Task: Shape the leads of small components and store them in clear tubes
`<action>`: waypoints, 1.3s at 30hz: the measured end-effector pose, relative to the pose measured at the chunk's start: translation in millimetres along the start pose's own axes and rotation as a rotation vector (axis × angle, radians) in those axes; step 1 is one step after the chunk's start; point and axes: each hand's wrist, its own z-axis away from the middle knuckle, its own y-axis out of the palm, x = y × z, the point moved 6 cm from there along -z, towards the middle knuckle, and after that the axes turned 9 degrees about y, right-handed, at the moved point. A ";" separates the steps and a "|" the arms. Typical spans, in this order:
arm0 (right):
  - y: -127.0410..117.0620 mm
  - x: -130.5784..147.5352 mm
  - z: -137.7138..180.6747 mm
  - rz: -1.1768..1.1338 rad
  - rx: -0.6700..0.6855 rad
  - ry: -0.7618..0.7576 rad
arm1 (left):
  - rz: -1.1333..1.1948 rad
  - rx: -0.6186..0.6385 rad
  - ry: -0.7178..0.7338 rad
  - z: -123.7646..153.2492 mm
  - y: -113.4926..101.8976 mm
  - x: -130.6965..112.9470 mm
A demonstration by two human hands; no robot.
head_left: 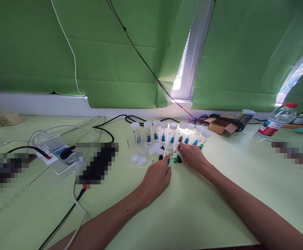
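Note:
In the middle of the table, my left hand (157, 177) has its fingers bent at a small blue part (168, 161), which shows at the index fingertip. My right hand (191, 156) curls its fingers down over thin wire leads; whatever is in them is hidden. Between the hands lie green parts (175, 159) and a black part (179, 159) with wire leads. Just behind stands a row of clear tubes with white caps (164, 125), several holding blue parts (163, 138). Loose white caps (142, 160) lie left of the pile.
A white power strip (59, 161) with plugs and cables is on the left. An open cardboard box (221, 124), a can (245, 117) and a plastic bottle (275, 123) stand at the back right. Black cable (110, 133) runs behind the tubes; green sheets (130, 69) cover the window.

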 end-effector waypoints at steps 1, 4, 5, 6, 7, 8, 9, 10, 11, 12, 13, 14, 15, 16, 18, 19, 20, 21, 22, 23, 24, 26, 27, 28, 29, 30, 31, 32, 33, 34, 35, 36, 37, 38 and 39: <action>0.8 -0.5 0.1 -0.005 0.002 0.004 | 0.000 0.002 -0.001 -0.1 0.4 0.3; 2.7 -1.9 0.2 -0.029 -0.003 0.009 | -0.010 0.002 -0.003 -0.1 1.4 1.3; 2.9 -2.1 0.5 -0.042 -0.006 0.008 | -0.014 0.001 -0.002 0.0 1.7 1.6; 2.7 -2.2 0.9 -0.058 -0.009 0.007 | -0.016 0.001 -0.002 0.0 2.0 1.8; 2.3 -2.0 1.6 -0.078 -0.012 0.005 | -0.017 0.002 -0.003 0.1 2.3 2.1; 1.5 -1.7 2.6 -0.101 -0.013 0.002 | -0.016 0.004 -0.002 0.2 2.4 2.1; 0.6 -1.2 3.5 -0.123 -0.012 -0.001 | -0.016 0.005 0.000 0.2 2.5 1.9; -0.3 -0.7 4.5 -0.142 -0.011 -0.003 | -0.015 0.006 0.002 0.1 2.4 1.6; -1.0 -0.2 5.3 -0.156 -0.009 -0.004 | -0.016 0.005 0.003 0.1 2.1 1.3; -1.5 0.1 5.8 -0.164 -0.006 -0.002 | -0.017 0.004 0.002 -0.1 1.7 1.1; -1.6 0.4 6.0 -0.164 -0.002 0.000 | -0.018 0.005 -0.002 -0.2 1.3 0.9; -1.4 0.6 5.8 -0.160 0.004 0.001 | -0.018 0.007 -0.006 -0.3 1.1 0.9; -0.9 0.7 5.5 -0.152 0.010 0.001 | -0.017 0.010 -0.010 -0.4 0.9 0.9; -0.3 0.6 4.9 -0.144 0.014 0.000 | -0.016 0.013 -0.013 -0.4 0.7 0.8; 0.2 0.3 3.9 -0.135 0.009 -0.006 | -0.015 0.017 -0.015 -0.4 0.2 0.7; -0.2 0.1 3.6 -0.136 -0.002 -0.012 | -0.014 0.017 -0.016 -0.4 -0.1 0.5; -1.0 -0.1 3.5 -0.138 -0.018 -0.019 | -0.015 0.015 -0.018 -0.3 -0.4 0.5; -2.1 0.0 3.7 -0.142 -0.036 -0.027 | -0.016 0.011 -0.018 -0.3 -0.7 0.3; -3.5 0.1 4.1 -0.143 -0.056 -0.034 | -0.016 0.008 -0.017 -0.3 -0.9 0.1; -4.9 0.2 4.7 -0.142 -0.077 -0.040 | -0.017 0.005 -0.014 -0.4 -0.9 -0.1; -6.4 0.6 5.4 -0.139 -0.097 -0.046 | -0.017 0.002 -0.012 -0.5 -0.7 -0.3; -9.3 1.8 7.0 -0.130 -0.136 -0.059 | -0.016 0.001 -0.013 -0.8 0.0 0.0; -10.7 2.4 7.6 -0.126 -0.156 -0.066 | -0.014 0.001 -0.015 -1.0 0.4 0.3; -12.0 3.2 8.2 -0.124 -0.176 -0.075 | -0.010 0.001 -0.018 -1.1 0.7 0.8; -13.2 4.0 8.7 -0.124 -0.195 -0.086 | -0.005 -0.001 -0.020 -1.1 0.9 1.3; -14.5 4.7 9.1 -0.126 -0.216 -0.095 | -0.001 -0.002 -0.021 -1.2 0.8 1.7; -15.8 5.2 9.4 -0.128 -0.236 -0.103 | 0.002 -0.004 -0.021 -1.2 0.7 2.0; -17.0 5.5 9.5 -0.130 -0.254 -0.109 | 0.003 -0.007 -0.020 -1.2 0.3 2.3; -18.0 5.7 9.5 -0.131 -0.269 -0.112 | 0.003 -0.010 -0.018 -1.1 -0.1 2.3; -18.7 5.7 9.3 -0.130 -0.280 -0.111 | 0.002 -0.014 -0.016 -1.1 -0.6 2.2; -19.1 5.5 9.1 -0.129 -0.284 -0.109 | 0.002 -0.017 -0.013 -1.2 -1.0 1.9; -18.9 5.3 8.6 -0.127 -0.281 -0.105 | 0.004 -0.020 -0.011 -1.2 -1.3 1.7; -18.2 4.9 8.1 -0.123 -0.271 -0.100 | 0.008 -0.022 -0.009 -1.3 -1.5 1.4; -17.3 4.4 7.6 -0.119 -0.258 -0.093 | 0.013 -0.024 -0.007 -1.5 -1.6 1.3; -16.2 3.8 7.2 -0.112 -0.245 -0.085 | 0.019 -0.026 -0.005 -1.6 -1.6 1.2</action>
